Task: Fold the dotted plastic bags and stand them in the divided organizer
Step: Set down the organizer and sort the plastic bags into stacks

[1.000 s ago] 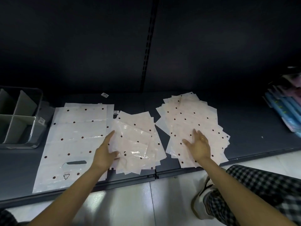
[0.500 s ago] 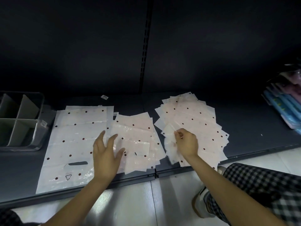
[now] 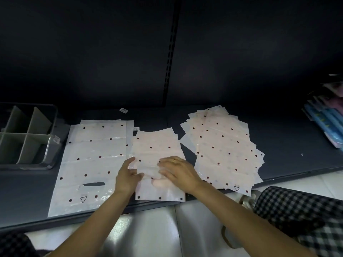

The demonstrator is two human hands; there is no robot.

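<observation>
Both hands on the middle dotted bag on the dark shelf, left hand flat at its left edge, right hand spread on top, larger bag left, fanned pile right, divided organizer far left.

Both hands' fingers rest on the middle bag pile. Left of them lies 1 large flat bag, with the divided organizer farther left. Right of the fingers spreads a fanned pile.
</observation>
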